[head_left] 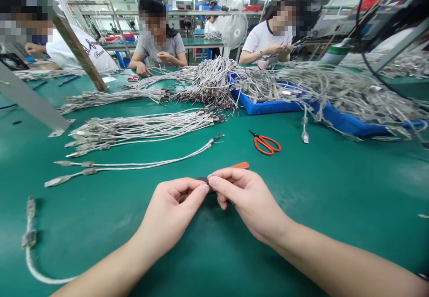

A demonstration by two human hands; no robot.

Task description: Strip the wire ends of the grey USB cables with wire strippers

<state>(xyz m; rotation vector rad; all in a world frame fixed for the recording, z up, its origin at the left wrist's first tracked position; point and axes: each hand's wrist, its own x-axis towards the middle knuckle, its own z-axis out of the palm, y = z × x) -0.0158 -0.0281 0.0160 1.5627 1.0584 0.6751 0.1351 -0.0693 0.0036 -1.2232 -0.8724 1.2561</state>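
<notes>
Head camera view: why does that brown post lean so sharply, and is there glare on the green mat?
In the head view, wide-angle distortion makes the brown post slant toward the middle; soft pale glare lies across the green mat, mostly toward the sides; the left hand and right hand look sharp, without obvious blur.

Passage for the right hand runs over the green table toward the right, below the orange-handled scissors. Forward reach is obstructed by laid-out cable bundles and the heaped blue tray. A loose cable lies left of the left hand.
</notes>
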